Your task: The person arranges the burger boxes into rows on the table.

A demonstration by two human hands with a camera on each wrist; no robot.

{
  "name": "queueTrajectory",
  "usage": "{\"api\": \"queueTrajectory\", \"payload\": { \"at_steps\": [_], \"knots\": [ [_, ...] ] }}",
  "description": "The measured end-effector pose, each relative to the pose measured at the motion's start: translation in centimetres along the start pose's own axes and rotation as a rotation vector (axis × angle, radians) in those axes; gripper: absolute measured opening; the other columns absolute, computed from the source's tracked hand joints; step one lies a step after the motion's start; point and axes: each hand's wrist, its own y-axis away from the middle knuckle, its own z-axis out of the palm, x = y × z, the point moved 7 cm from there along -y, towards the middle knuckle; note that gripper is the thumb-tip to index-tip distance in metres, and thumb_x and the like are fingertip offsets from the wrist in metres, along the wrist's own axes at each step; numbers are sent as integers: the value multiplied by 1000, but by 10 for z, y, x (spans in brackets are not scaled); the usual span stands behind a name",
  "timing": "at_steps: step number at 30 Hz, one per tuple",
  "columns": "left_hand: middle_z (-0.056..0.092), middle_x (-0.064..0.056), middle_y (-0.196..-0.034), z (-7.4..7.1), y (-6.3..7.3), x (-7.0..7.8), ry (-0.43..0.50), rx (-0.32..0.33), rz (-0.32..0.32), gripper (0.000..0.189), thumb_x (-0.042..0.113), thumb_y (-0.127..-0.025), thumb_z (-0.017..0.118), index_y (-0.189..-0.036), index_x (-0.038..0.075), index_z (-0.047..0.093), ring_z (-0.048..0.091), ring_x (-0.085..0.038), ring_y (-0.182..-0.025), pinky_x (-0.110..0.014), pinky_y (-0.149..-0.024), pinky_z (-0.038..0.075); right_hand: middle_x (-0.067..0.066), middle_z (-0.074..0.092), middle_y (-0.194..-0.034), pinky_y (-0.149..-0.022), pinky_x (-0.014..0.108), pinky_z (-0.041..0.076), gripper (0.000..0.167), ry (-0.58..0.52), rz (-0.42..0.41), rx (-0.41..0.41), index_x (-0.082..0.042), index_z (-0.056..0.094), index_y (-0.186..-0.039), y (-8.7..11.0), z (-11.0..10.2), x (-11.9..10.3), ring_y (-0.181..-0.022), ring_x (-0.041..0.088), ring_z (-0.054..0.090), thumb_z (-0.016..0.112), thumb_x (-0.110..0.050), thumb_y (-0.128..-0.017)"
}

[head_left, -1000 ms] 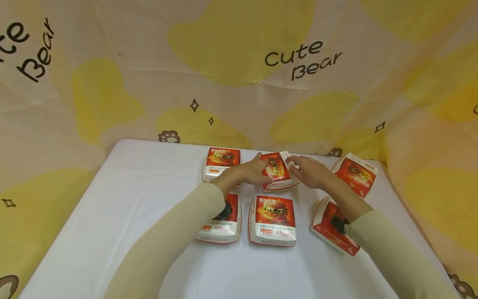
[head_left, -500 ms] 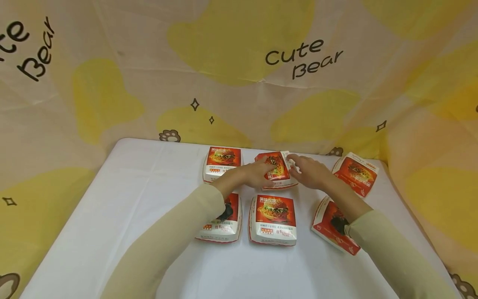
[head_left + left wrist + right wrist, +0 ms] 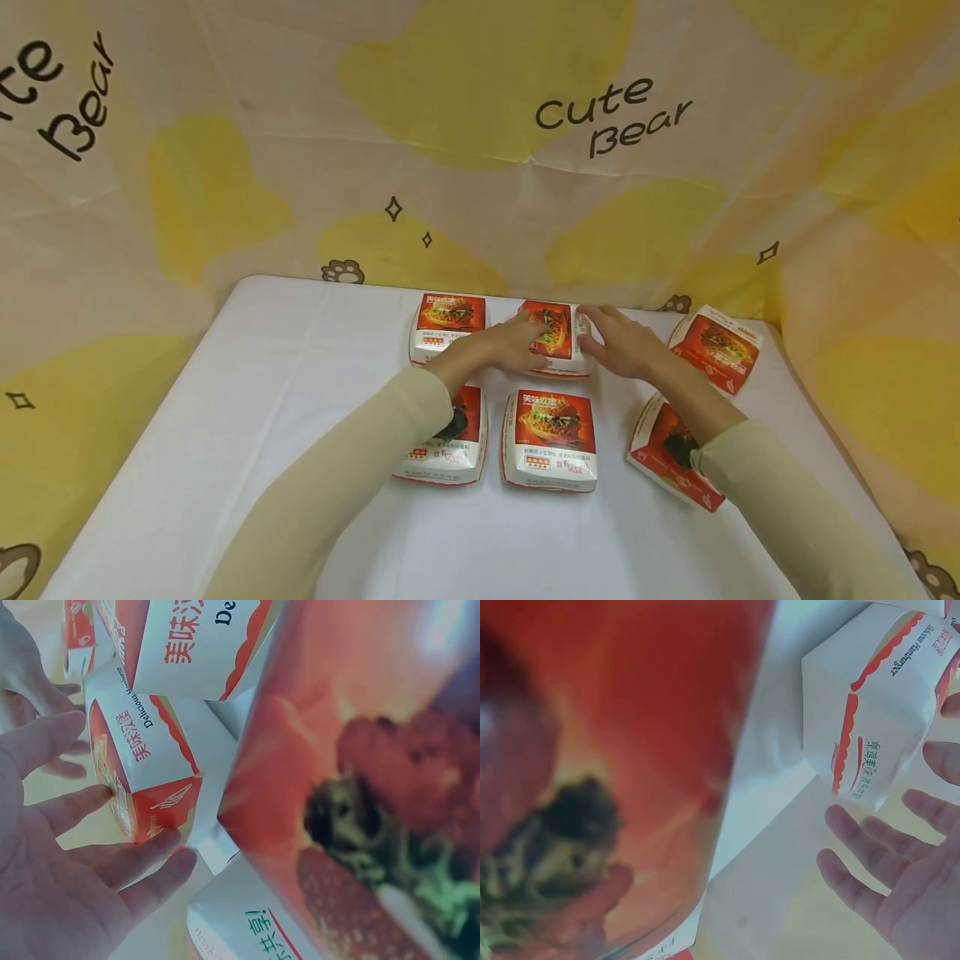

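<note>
A red and white hamburger box [image 3: 553, 332] lies on the table between both hands, at the back middle. My left hand [image 3: 513, 343] reaches over its left side, fingers extended; in the left wrist view the spread fingertips overlap the red end of this box [image 3: 146, 750]. On the opposite side, my right hand [image 3: 618, 343] has its fingers bent a little at the box's right edge. From the right wrist view, the right hand [image 3: 915, 862] shows spread fingers right beside the white side of the box [image 3: 877, 697].
Similar boxes surround it: one back left [image 3: 452, 317], one front left [image 3: 450, 458], one front middle [image 3: 549, 442], one front right [image 3: 667, 454], one back right [image 3: 716, 348]. The white table [image 3: 262, 375] ends at a printed curtain [image 3: 480, 167]. Both forearms pass over front boxes.
The box between my hands has turned from a slant to nearly square with its row, its right side shifting slightly left. My right hand follows it closely; the other boxes stay put.
</note>
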Motion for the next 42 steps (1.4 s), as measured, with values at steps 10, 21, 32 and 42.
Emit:
{"api": "queueTrajectory", "payload": {
  "at_steps": [10, 21, 32, 42],
  "knots": [
    [37, -13, -157, -4, 2, -3, -45, 55, -57, 60, 33, -100, 55, -152, 8, 40, 27, -31, -148, -50, -116, 28, 28, 34, -153, -99, 69, 39, 57, -15, -33, -18, -1, 36, -150, 0, 2, -1, -132, 50, 43, 54, -25, -102],
    [51, -12, -145, -6, 2, -4, -54, 73, -14, 53, 27, -99, 57, -146, 4, 47, 46, -27, -135, -42, -110, 38, 32, 36, -151, -104, 70, 32, 61, -21, -97, 42, 1, 39, -149, -2, -2, -6, -137, 50, 36, 62, -22, -97],
    [40, -12, -155, -7, 5, -5, -35, 68, -66, 61, 29, -99, 57, -153, 7, 39, 35, -29, -144, -44, -116, 30, 29, 47, -142, -101, 69, 35, 59, -26, -62, -1, -3, 40, -149, -2, 2, -6, -130, 47, 46, 58, -29, -99],
    [38, -14, -156, -5, 4, -5, -28, 69, -66, 65, 31, -98, 56, -155, 9, 34, 34, -28, -144, -46, -117, 28, 31, 44, -145, -101, 67, 38, 62, -68, -66, -21, -1, 34, -153, -4, 7, -3, -130, 49, 46, 57, -27, -100]
  ]
}}
